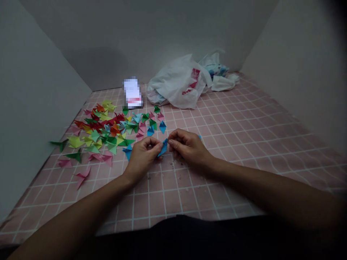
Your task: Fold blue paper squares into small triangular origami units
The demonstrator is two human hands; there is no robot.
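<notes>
My left hand [142, 159] and my right hand [188, 147] meet above a pink grid mat [217, 144], both pinching a small blue folded paper piece [163, 148] between their fingertips. A corner of another blue paper [200, 137] peeks out behind my right hand. Just left of my left hand lies a blue folded unit [128, 151]. Farther left spreads a loose heap of multicoloured origami paper units [105, 130] in green, yellow, red, pink and blue. Small crumbs dot the mat below my hands.
A pixelated rectangular object [132, 93] stands behind the paper heap. A white plastic bag [177, 83] with red print and a bundle of white and blue material [217, 72] lie at the far edge. Pale walls [40, 90] rise on the left, back and right.
</notes>
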